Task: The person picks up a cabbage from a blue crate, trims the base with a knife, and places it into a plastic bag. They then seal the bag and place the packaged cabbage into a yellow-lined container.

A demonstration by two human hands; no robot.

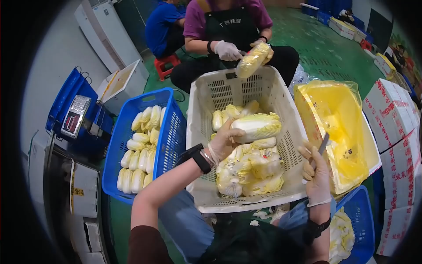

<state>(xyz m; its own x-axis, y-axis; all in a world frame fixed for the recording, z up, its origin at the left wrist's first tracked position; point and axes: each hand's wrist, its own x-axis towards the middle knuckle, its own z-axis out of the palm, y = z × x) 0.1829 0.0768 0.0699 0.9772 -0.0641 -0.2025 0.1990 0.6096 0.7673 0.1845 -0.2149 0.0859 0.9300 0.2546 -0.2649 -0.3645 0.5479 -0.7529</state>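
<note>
My gloved left hand is closed around the base end of a napa cabbage, held above a white plastic crate. The cabbage lies sideways, its pale yellow leaf tips pointing right. Over the crate's right rim, my gloved right hand grips a knife with the blade tilted up. Inside the crate lie several more cabbages, some in clear plastic wrap. Across from me, a person's gloved hand and other hand hold a wrapped cabbage.
On the left, a blue crate holds rows of trimmed cabbages. At right stands a foam box lined with yellow plastic; below it a blue basket contains loose leaves. White printed boxes are stacked far right. A scale sits at left.
</note>
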